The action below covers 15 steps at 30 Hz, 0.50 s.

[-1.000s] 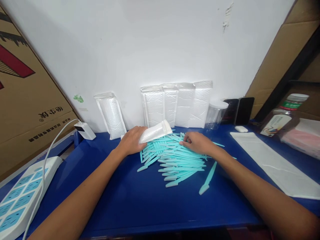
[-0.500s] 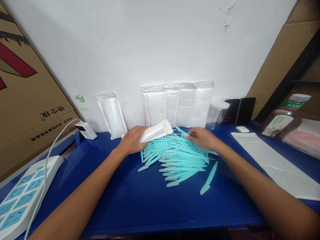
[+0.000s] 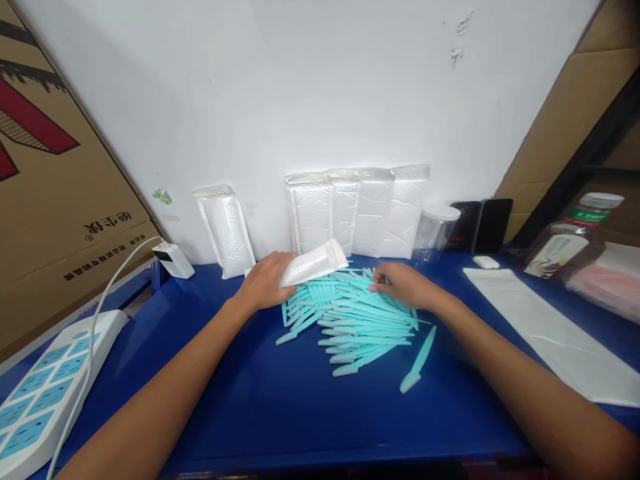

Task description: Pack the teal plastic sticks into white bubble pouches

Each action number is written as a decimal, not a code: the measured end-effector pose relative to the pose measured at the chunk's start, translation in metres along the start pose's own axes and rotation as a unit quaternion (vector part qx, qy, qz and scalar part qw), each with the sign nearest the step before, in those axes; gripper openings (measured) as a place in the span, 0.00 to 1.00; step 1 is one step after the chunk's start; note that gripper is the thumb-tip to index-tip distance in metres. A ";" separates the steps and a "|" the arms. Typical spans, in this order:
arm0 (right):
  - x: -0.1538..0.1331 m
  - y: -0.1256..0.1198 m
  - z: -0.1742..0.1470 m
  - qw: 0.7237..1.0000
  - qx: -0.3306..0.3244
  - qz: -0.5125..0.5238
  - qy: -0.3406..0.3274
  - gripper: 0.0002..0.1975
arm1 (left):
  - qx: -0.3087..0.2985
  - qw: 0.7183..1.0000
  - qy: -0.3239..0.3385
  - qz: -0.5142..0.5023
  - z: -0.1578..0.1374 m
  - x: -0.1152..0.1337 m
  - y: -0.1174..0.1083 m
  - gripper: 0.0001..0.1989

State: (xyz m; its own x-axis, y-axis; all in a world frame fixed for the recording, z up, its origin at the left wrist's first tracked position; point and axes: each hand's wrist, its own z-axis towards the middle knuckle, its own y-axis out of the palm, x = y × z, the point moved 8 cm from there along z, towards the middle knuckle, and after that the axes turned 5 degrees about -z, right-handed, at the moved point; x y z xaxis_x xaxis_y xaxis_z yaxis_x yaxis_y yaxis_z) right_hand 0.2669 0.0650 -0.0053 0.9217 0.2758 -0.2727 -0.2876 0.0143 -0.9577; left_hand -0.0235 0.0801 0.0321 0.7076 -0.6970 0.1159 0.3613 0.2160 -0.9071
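Note:
My left hand [image 3: 266,280] is closed round a white bubble-lined padded envelope [image 3: 314,264], held tilted over the back left of the heap with its end toward the right. Turquoise eyebrow razors [image 3: 363,320] lie in a loose heap on the blue table. At the heap's right rear, my right hand [image 3: 397,283] has its thumb and fingers pinched together against the razors. Whether a razor is between those fingertips is hidden. One single razor [image 3: 419,360] lies apart at the front right of the heap.
Several padded envelopes [image 3: 375,213] lean on the wall, another envelope [image 3: 225,230] further left. A clear jar [image 3: 434,233], phones [image 3: 493,225] and a bottle [image 3: 570,233] stand right. A flat white envelope [image 3: 545,333] lies nearby; a power strip [image 3: 55,387] is left.
A razor that stuck up beside my right fingertips no longer shows there. My right hand is slightly lower against the heap. The left hand and its envelope hardly moved.

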 end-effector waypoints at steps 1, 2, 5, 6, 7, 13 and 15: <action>-0.001 -0.001 0.000 1.000 0.002 -0.005 -0.007 0.11 | 0.002 1.000 0.001 -0.002 0.000 0.001 -0.001 0.32; -0.001 -0.002 -0.001 1.000 0.006 -0.009 -0.013 0.12 | 0.004 1.000 0.002 -0.003 0.000 0.001 -0.001 0.32; 0.003 -0.010 -0.002 1.000 0.018 0.007 -0.003 0.13 | 0.005 1.000 0.004 0.000 0.000 0.002 -0.002 0.32; 0.007 -0.013 -0.003 0.999 0.020 0.026 0.010 0.12 | 0.004 1.000 0.003 0.005 0.000 0.001 -0.002 0.31; 0.010 -0.016 -0.003 0.998 0.023 0.052 0.024 0.12 | 0.003 1.000 0.000 0.011 0.000 0.000 -0.001 0.31; 0.013 -0.034 -0.004 0.981 0.090 0.171 0.013 0.14 | 0.003 0.999 -0.015 0.040 0.000 -0.005 0.000 0.30; 0.008 -0.037 -0.004 0.980 0.102 0.172 -0.007 0.16 | 0.001 0.999 -0.011 0.039 0.000 -0.004 0.001 0.29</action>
State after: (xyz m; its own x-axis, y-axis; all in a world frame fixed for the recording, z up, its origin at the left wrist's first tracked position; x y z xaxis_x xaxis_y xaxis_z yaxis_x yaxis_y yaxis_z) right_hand 0.2855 0.0631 0.0276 0.7583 0.3119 -0.5725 -0.6274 0.1104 -0.7709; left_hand -0.0264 0.0832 0.0309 0.7471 -0.6625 0.0530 0.3051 0.2710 -0.9129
